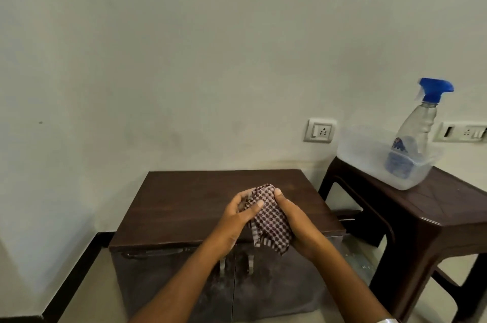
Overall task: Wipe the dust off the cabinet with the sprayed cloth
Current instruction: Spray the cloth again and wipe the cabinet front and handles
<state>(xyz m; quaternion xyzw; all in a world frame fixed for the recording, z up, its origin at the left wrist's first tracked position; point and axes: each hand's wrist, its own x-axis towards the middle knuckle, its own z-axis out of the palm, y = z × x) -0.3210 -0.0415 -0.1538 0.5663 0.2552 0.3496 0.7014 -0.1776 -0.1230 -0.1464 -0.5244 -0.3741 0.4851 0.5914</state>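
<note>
A low dark-brown wooden cabinet stands against the wall, its two front doors dusty and grey. A brown-and-white checked cloth is bunched up above the cabinet's top, near its front edge. My left hand grips the cloth's left side with thumb and fingers. My right hand cups the cloth from the right and below, thumb on its upper end. Part of the cloth hangs down between my palms.
To the right stands a dark plastic stool carrying a clear plastic tub; a spray bottle with a blue trigger head leans inside it. Wall sockets sit behind. A black skirting line runs along the floor at left.
</note>
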